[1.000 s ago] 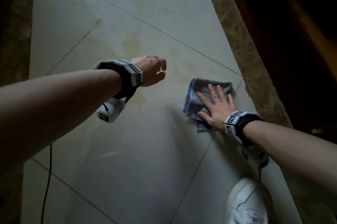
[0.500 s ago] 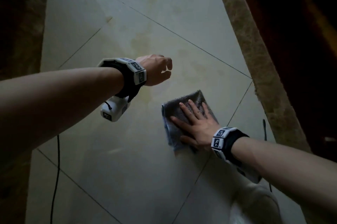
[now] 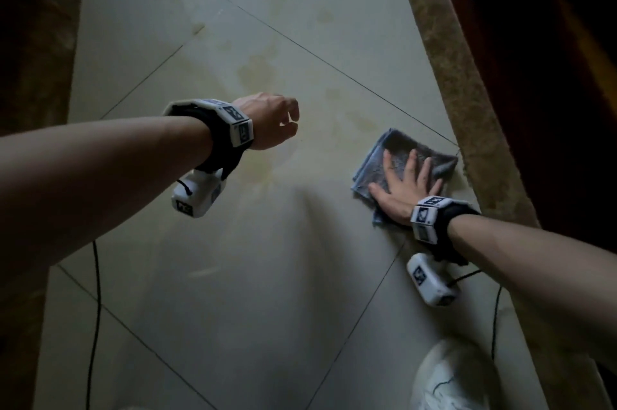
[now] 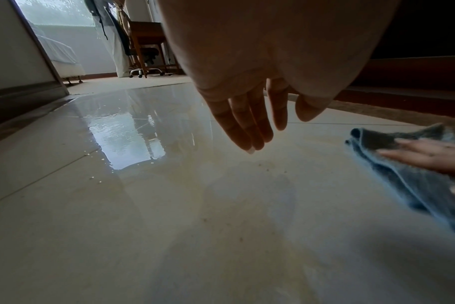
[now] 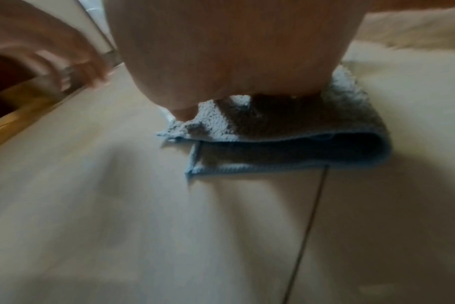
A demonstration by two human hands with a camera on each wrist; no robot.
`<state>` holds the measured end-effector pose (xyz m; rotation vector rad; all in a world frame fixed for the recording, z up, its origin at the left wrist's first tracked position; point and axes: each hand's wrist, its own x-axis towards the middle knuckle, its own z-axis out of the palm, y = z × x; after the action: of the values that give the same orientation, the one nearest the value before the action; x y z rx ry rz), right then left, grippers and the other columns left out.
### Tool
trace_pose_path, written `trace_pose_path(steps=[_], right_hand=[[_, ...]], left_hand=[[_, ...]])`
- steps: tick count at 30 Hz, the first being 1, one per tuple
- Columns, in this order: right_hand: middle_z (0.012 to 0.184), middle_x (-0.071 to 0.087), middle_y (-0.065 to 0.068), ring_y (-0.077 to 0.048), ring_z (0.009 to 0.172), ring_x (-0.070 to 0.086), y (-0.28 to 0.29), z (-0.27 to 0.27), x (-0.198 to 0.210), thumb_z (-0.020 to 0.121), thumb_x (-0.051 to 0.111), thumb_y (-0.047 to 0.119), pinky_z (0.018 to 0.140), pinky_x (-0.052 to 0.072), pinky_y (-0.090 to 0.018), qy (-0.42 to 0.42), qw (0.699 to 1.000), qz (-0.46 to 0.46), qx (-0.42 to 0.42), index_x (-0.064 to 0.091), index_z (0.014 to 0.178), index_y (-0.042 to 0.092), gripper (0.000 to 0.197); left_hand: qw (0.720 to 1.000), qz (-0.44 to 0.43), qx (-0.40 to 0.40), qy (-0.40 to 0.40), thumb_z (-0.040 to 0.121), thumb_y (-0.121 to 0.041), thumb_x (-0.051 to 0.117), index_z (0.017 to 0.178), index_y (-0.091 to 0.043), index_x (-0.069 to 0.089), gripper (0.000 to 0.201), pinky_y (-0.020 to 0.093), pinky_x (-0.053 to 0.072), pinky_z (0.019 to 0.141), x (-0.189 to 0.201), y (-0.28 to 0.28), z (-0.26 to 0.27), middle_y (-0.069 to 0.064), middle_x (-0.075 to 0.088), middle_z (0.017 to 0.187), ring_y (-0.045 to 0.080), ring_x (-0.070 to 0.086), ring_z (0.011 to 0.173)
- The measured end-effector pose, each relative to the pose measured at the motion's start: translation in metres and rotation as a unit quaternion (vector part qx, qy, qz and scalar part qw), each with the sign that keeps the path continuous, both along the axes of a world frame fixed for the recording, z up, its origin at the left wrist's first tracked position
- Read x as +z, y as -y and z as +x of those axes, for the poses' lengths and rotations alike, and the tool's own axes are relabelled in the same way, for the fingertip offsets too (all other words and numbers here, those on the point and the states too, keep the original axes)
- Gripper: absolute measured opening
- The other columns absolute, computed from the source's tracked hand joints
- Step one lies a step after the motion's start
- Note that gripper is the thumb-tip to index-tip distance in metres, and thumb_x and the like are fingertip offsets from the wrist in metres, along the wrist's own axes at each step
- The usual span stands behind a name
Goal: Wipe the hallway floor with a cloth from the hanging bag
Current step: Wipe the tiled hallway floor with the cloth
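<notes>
A folded grey-blue cloth (image 3: 397, 146) lies on the glossy cream tile floor (image 3: 267, 276), beside the floor's right border. My right hand (image 3: 407, 182) presses flat on it with fingers spread and straight. The right wrist view shows the cloth (image 5: 286, 148) folded double under my palm (image 5: 234, 51). My left hand (image 3: 277, 122) hovers above the floor to the cloth's left and holds nothing. Its fingers (image 4: 247, 123) hang relaxed, clear of the tiles. From the left wrist view the cloth (image 4: 403, 181) and the right hand (image 4: 429, 156) show at the right edge. Yellowish stains (image 3: 257, 72) mark the tiles ahead.
A speckled brown stone strip (image 3: 460, 75) runs along the right of the floor, with dark wood beyond it. A white shoe (image 3: 450, 379) is at the bottom right. Black cables (image 3: 95, 309) trail over the tiles. A wet shiny patch (image 4: 127, 131) lies farther ahead, toward a doorway.
My right hand slid the cloth left and toward me, then back out to the right against the stone strip. The left hand stayed hovering in about the same place.
</notes>
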<state>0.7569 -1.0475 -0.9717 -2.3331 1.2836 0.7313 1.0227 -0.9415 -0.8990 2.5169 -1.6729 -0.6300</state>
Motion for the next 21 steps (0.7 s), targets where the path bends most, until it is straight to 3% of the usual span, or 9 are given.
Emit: trace_pose_path(steps=[2,4,7,10,12,14,18,21], right_hand=[[0.157,-0.030,-0.007,-0.037,0.142,-0.029,-0.027,0.013,-0.001,0.095,0.030,0.064,0.112,-0.012,-0.062,0.018,0.999,0.000,0.048,-0.014,0.151,0.044,0.074],[0.156,-0.033,-0.006,-0.036,0.140,-0.035,-0.058,0.013,-0.002,0.094,0.025,0.067,0.111,-0.015,-0.064,0.028,0.987,0.021,0.157,-0.014,0.150,0.045,0.072],[0.155,-0.034,-0.007,-0.037,0.137,-0.038,-0.089,-0.010,-0.006,0.094,0.019,0.067,0.110,-0.015,-0.066,0.032,0.938,0.044,0.342,-0.014,0.150,0.046,0.068],[0.160,-0.024,0.003,-0.028,0.144,-0.030,-0.073,-0.028,-0.007,0.095,0.017,0.061,0.115,-0.017,-0.055,0.063,0.916,0.028,0.396,-0.008,0.150,0.050,0.061],[0.160,-0.021,0.008,-0.024,0.146,-0.025,-0.050,-0.030,-0.010,0.090,0.007,0.061,0.117,-0.014,-0.050,0.056,0.924,0.011,0.377,-0.011,0.148,0.052,0.061],[0.159,-0.024,0.007,-0.023,0.146,-0.025,-0.018,-0.031,-0.011,0.089,0.003,0.061,0.118,-0.008,-0.053,0.029,0.953,-0.012,0.301,-0.018,0.145,0.050,0.061],[0.160,-0.025,0.004,-0.021,0.146,-0.025,0.045,-0.036,-0.008,0.101,0.021,0.055,0.118,-0.008,-0.052,0.007,0.994,-0.027,0.110,-0.011,0.150,0.047,0.060],[0.159,-0.027,-0.001,-0.026,0.145,-0.027,0.040,-0.025,-0.011,0.102,0.021,0.050,0.117,-0.011,-0.055,0.018,0.997,-0.041,0.065,-0.014,0.151,0.044,0.061]], left_hand=[[1.000,0.001,-0.008,-0.001,0.094,-0.036,0.049,0.117,-0.026,0.059,0.027,0.031,0.047,0.080,0.000,0.002,-0.003,-0.005,0.066,0.112,0.022,0.060,0.102],[1.000,-0.001,-0.016,-0.007,0.094,-0.036,0.050,0.117,-0.026,0.060,0.027,0.030,0.046,0.080,-0.001,0.004,-0.008,-0.004,0.066,0.112,0.023,0.061,0.101],[0.999,-0.003,-0.032,-0.017,0.094,-0.036,0.049,0.117,-0.027,0.059,0.027,0.029,0.047,0.080,-0.004,0.011,-0.016,-0.005,0.066,0.113,0.023,0.061,0.100],[0.999,-0.011,-0.032,-0.029,0.095,-0.035,0.049,0.119,-0.026,0.059,0.028,0.029,0.047,0.079,-0.004,0.017,-0.017,-0.004,0.066,0.114,0.023,0.062,0.100],[0.999,-0.024,-0.021,-0.032,0.095,-0.035,0.049,0.118,-0.026,0.060,0.027,0.029,0.047,0.081,-0.003,0.022,-0.016,-0.004,0.067,0.114,0.023,0.062,0.101],[0.999,-0.030,-0.006,-0.031,0.094,-0.035,0.050,0.117,-0.027,0.061,0.027,0.029,0.047,0.083,-0.002,0.025,-0.014,-0.006,0.067,0.112,0.022,0.062,0.101],[0.999,-0.024,0.011,-0.034,0.093,-0.036,0.049,0.115,-0.030,0.061,0.025,0.031,0.049,0.084,-0.005,0.020,-0.008,-0.008,0.067,0.110,0.020,0.061,0.101],[0.999,-0.016,0.006,-0.031,0.093,-0.035,0.050,0.114,-0.026,0.061,0.025,0.031,0.049,0.084,-0.009,0.010,-0.001,-0.006,0.068,0.109,0.022,0.062,0.100]])
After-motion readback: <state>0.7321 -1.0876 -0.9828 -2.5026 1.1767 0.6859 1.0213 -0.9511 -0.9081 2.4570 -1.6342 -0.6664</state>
